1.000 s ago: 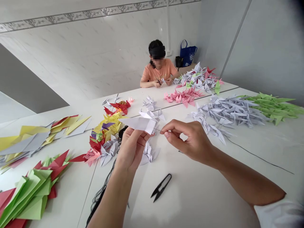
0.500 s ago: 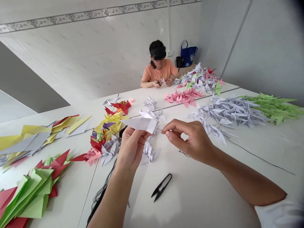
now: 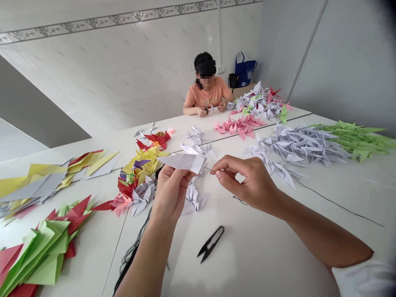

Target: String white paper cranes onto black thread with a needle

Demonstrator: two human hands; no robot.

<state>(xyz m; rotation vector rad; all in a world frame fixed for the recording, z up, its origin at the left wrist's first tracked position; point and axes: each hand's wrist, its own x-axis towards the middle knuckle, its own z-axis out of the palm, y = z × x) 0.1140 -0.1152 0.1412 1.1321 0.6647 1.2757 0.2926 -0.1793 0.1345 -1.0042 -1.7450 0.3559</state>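
White table (image 3: 266, 264) covered in origami cranes (image 3: 301, 144); co-worker (image 3: 206, 93) opposite, hands shifted slightly apart since last frame. Left hand (image 3: 171, 194) grips white paper crane (image 3: 182, 162) above table, unchanged. Right hand (image 3: 247, 181) pinches thin strand (image 3: 208, 168) just beside crane, also unchanged. Black thread snips (image 3: 210, 244) lie nearby, untouched.

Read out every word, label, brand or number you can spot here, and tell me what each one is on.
No text here can be read. The blue tote bag carries a white round print, too small and blurred to read. The folded paper cranes and the black thread snips show no visible writing.
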